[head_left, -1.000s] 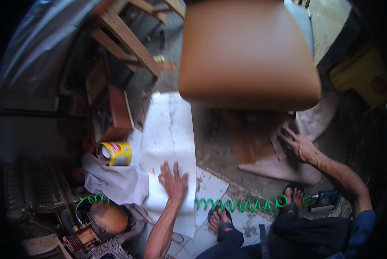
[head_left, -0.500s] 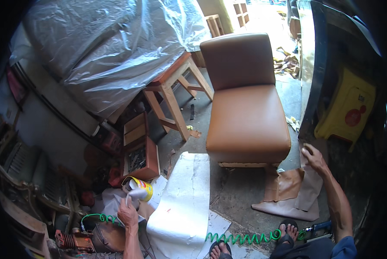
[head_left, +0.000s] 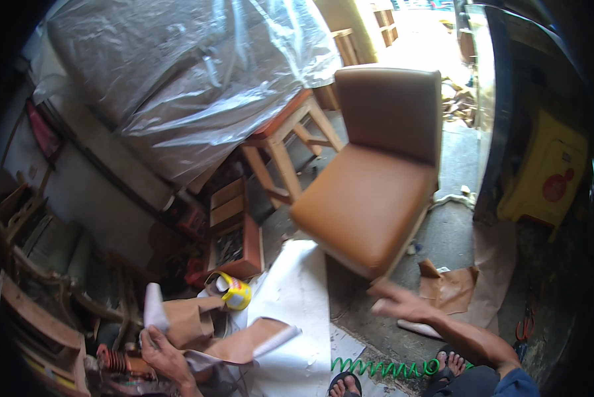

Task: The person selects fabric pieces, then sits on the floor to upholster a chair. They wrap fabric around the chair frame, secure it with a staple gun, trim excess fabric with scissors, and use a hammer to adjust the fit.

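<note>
A low armless chair (head_left: 369,205) covered in smooth brown leatherette stands turned at an angle, its front corner pointing toward me. My right hand (head_left: 406,306) reaches just below that corner, fingers stretched apart and holding nothing; whether they touch the chair I cannot tell. At the lower left, my left hand (head_left: 164,356) is closed on a brown leatherette piece (head_left: 187,319) with a pale backing, which lies bent and partly folded. Beside it, another strip of the same material (head_left: 250,341) extends over the white sheet (head_left: 297,284) on the floor.
A yellow can (head_left: 236,294) lies beside the white sheet, near a red-brown toolbox (head_left: 244,248). Brown offcuts (head_left: 452,291) lie at right, with pliers (head_left: 525,325) farther right. A green coiled hose (head_left: 383,366) runs by my feet. Plastic sheeting (head_left: 197,86) drapes over furniture behind a wooden stool (head_left: 280,165).
The chair has turned, its front swinging left. My right hand has moved left from the offcuts to the chair's front corner. My left hand has shifted left and lower, with brown leatherette now spread beside it.
</note>
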The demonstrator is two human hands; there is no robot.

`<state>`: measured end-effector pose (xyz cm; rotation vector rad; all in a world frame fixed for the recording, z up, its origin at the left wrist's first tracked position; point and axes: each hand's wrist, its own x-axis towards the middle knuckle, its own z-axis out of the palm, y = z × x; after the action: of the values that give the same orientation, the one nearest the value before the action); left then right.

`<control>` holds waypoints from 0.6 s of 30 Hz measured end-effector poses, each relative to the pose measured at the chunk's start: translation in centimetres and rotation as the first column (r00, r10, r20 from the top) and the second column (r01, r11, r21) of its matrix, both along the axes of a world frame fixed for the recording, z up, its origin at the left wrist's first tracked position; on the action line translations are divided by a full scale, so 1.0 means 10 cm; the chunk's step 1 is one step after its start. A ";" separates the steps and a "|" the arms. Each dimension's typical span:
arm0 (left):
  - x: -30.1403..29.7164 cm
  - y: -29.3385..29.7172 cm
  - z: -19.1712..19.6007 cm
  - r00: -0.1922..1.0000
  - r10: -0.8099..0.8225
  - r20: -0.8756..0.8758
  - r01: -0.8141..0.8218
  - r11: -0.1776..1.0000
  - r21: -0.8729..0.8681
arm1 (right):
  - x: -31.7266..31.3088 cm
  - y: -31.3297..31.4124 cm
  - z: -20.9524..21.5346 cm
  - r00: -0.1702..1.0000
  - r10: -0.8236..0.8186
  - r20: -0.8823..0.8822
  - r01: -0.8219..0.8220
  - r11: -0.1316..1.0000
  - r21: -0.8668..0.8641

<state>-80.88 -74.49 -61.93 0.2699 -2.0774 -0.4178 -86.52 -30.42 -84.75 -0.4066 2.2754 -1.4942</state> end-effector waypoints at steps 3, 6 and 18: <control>-0.10 0.42 -0.38 0.967 -0.114 0.230 0.113 0.993 0.014 | -0.12 -0.04 0.36 0.909 0.127 -0.398 -0.131 0.991 0.016; -0.37 0.93 -0.83 0.812 -0.465 0.353 0.515 0.855 -0.057 | -0.86 0.61 0.90 0.642 -0.306 -0.703 0.250 0.950 -0.186; -1.25 1.90 -1.98 0.439 -0.781 0.444 0.725 0.600 0.338 | -2.58 2.42 2.47 0.584 -0.595 -0.552 0.707 0.707 -0.014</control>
<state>-93.38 -55.45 -81.74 -0.6357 -2.6938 -1.1026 -112.31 -6.24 -60.04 0.1748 3.2475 -1.5484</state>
